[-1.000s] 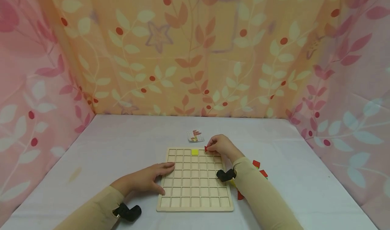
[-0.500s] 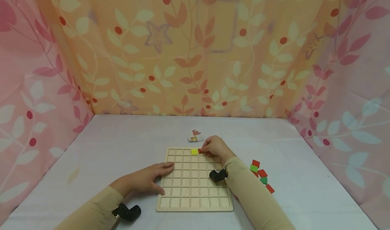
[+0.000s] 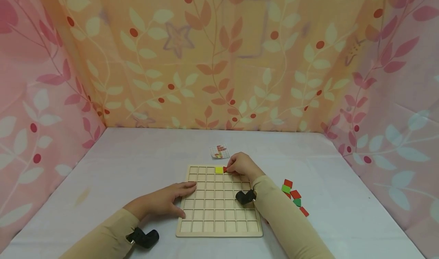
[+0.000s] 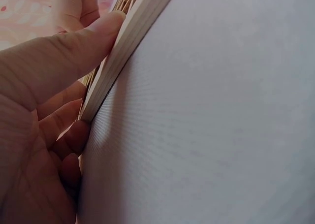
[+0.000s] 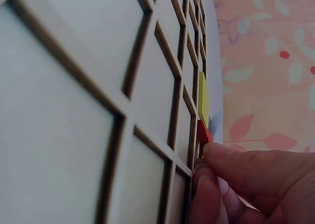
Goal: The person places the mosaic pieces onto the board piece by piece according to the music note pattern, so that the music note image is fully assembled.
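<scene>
A wooden grid board (image 3: 219,234) lies flat on the white table. My right hand (image 3: 244,165) is at its far edge, thumb and fingertips pinching a small red tile (image 5: 204,130) that looks triangular. This tile sits in the top row, right beside a yellow square tile (image 3: 219,170); the fingers hide part of it. On the board's left side, my left hand (image 3: 164,200) rests with fingers spread and fairly straight. Its thumb (image 4: 93,39) touches the board's side edge in the left wrist view.
Behind the board lies a small printed picture card (image 3: 219,151). Several loose tiles, red and green, are scattered right of the board, such as a green tile (image 3: 297,202). My right sleeve (image 3: 288,221) covers part of that side. Patterned curtains (image 3: 219,61) surround the table.
My right hand has moved left and slightly down with the red tile, bringing it next to the yellow one. More loose tiles show beside the sleeve. The left hand stays put.
</scene>
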A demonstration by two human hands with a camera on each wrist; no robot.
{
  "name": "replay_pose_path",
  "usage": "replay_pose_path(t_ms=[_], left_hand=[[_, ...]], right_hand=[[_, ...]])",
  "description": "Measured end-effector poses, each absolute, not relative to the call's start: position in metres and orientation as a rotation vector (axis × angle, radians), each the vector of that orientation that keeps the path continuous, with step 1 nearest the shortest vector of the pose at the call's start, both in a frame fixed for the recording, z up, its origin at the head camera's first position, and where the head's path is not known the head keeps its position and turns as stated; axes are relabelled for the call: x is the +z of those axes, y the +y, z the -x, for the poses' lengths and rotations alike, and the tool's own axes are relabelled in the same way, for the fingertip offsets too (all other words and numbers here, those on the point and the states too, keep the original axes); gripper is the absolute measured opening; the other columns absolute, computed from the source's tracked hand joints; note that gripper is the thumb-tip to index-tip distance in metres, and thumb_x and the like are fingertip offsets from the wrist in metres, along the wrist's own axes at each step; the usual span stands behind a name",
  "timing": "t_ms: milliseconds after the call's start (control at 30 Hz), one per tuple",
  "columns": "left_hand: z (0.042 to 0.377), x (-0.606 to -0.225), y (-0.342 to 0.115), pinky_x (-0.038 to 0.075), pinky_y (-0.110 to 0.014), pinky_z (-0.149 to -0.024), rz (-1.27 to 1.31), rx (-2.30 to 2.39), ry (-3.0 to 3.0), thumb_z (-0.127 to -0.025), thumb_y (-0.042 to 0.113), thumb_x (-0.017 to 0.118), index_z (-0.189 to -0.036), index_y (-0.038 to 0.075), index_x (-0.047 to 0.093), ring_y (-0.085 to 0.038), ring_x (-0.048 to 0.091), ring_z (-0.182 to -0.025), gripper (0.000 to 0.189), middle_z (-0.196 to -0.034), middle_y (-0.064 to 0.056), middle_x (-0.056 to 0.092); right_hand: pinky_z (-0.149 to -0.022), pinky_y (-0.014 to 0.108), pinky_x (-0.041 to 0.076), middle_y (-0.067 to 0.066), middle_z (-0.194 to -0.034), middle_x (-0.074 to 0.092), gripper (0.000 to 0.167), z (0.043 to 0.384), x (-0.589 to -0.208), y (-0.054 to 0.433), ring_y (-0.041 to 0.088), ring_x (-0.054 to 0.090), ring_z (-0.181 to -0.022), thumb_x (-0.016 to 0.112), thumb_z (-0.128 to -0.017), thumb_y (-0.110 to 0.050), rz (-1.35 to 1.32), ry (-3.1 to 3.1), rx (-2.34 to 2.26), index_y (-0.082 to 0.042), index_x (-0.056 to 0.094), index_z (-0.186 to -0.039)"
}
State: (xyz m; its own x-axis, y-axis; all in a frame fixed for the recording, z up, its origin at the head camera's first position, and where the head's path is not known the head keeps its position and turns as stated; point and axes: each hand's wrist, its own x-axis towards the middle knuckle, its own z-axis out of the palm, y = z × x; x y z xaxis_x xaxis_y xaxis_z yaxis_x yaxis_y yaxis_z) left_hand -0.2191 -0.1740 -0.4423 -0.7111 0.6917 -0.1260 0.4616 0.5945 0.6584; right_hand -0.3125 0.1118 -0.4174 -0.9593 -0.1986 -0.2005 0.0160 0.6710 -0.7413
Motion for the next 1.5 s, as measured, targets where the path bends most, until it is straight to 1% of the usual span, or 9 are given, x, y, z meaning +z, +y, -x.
replay_pose_path(t_ms=[267, 500, 633, 700, 867, 1067, 1267, 1333, 1500], left_hand=[[0.220, -0.443, -0.174, 0.016, -0.054, -0.105, -0.938, 0.837, 2.471, -0.070, 0.048, 0.071, -0.143, 0.014, 0.030, -0.030, 0.012, -0.138, 0.091, -0.152, 0.000, 0.017], [0.220, -0.445, -0.175, 0.015, -0.054, -0.105, -0.933, 0.835, 2.471, -0.070, 0.049, 0.070, -0.143, 0.015, 0.030, -0.029, 0.011, -0.138, 0.091, -0.152, 0.002, 0.017], [0.221, -0.445, -0.175, 0.016, -0.054, -0.105, -0.936, 0.839, 2.467, -0.070, 0.048, 0.071, -0.143, 0.014, 0.030, -0.029, 0.011, -0.138, 0.090, -0.152, 0.002, 0.016], [0.221, -0.444, -0.175, 0.016, -0.054, -0.105, -0.940, 0.838, 2.465, -0.070, 0.048, 0.071, -0.143, 0.014, 0.030, -0.029, 0.011, -0.138, 0.090, -0.152, 0.001, 0.017], [0.221, -0.444, -0.174, 0.016, -0.054, -0.105, -0.938, 0.839, 2.465, -0.070, 0.048, 0.071, -0.143, 0.014, 0.030, -0.028, 0.012, -0.138, 0.091, -0.152, 0.002, 0.017], [0.221, -0.445, -0.174, 0.016, -0.054, -0.105, -0.930, 0.846, 2.461, -0.070, 0.048, 0.071, -0.143, 0.015, 0.030, -0.027, 0.012, -0.138, 0.091, -0.152, 0.002, 0.017], [0.221, -0.444, -0.174, 0.016, -0.054, -0.105, -0.941, 0.836, 2.464, -0.070, 0.048, 0.070, -0.144, 0.015, 0.029, -0.028, 0.012, -0.138, 0.091, -0.152, 0.001, 0.017], [0.221, -0.444, -0.174, 0.017, -0.054, -0.105, -0.943, 0.832, 2.464, -0.070, 0.049, 0.070, -0.144, 0.015, 0.029, -0.028, 0.012, -0.138, 0.091, -0.152, 0.001, 0.016], [0.223, -0.446, -0.174, 0.017, -0.054, -0.105, -0.950, 0.833, 2.460, -0.070, 0.049, 0.070, -0.144, 0.015, 0.029, -0.028, 0.012, -0.138, 0.091, -0.152, 0.002, 0.016]], right_hand=[[-0.054, 0.023, 0.045, 0.003, -0.072, 0.060, 0.007, 0.313, -0.415, 0.113, 0.013, 0.053, -0.062, 0.070, -0.075, -0.003, 0.153, 2.634, -1.139, -0.007, 0.065, -0.071], [-0.052, 0.023, 0.044, 0.002, -0.069, 0.060, 0.009, 0.313, -0.417, 0.111, 0.012, 0.052, -0.057, 0.070, -0.074, -0.001, 0.208, 2.645, -1.102, -0.007, 0.065, -0.070], [-0.055, 0.024, 0.046, 0.002, -0.070, 0.061, 0.006, 0.314, -0.415, 0.113, 0.013, 0.053, -0.060, 0.069, -0.074, -0.001, 0.208, 2.620, -1.129, -0.006, 0.066, -0.073], [-0.057, 0.024, 0.046, 0.003, -0.071, 0.061, 0.003, 0.315, -0.411, 0.117, 0.014, 0.055, -0.063, 0.069, -0.075, -0.002, 0.202, 2.618, -1.129, -0.004, 0.067, -0.076], [-0.061, 0.027, 0.049, 0.004, -0.072, 0.061, 0.006, 0.317, -0.400, 0.135, 0.016, 0.057, -0.065, 0.070, -0.077, -0.005, 0.192, 2.651, -1.107, -0.002, 0.067, -0.082], [-0.064, 0.028, 0.050, 0.004, -0.075, 0.061, 0.005, 0.314, -0.390, 0.164, 0.015, 0.056, -0.066, 0.068, -0.079, -0.008, 0.186, 2.671, -1.087, -0.004, 0.067, -0.083], [-0.069, 0.035, 0.050, 0.004, -0.076, 0.061, 0.007, 0.304, -0.383, 0.191, 0.017, 0.055, -0.066, 0.067, -0.080, -0.008, 0.212, 2.668, -1.018, -0.004, 0.067, -0.086], [-0.068, 0.036, 0.049, 0.003, -0.074, 0.060, 0.009, 0.300, -0.382, 0.199, 0.017, 0.054, -0.067, 0.067, -0.080, -0.008, 0.216, 2.662, -0.987, -0.003, 0.067, -0.087], [-0.063, 0.033, 0.045, 0.003, -0.068, 0.057, 0.008, 0.288, -0.383, 0.215, 0.018, 0.051, -0.067, 0.068, -0.079, -0.009, 0.188, 2.660, -0.913, -0.004, 0.067, -0.086]])
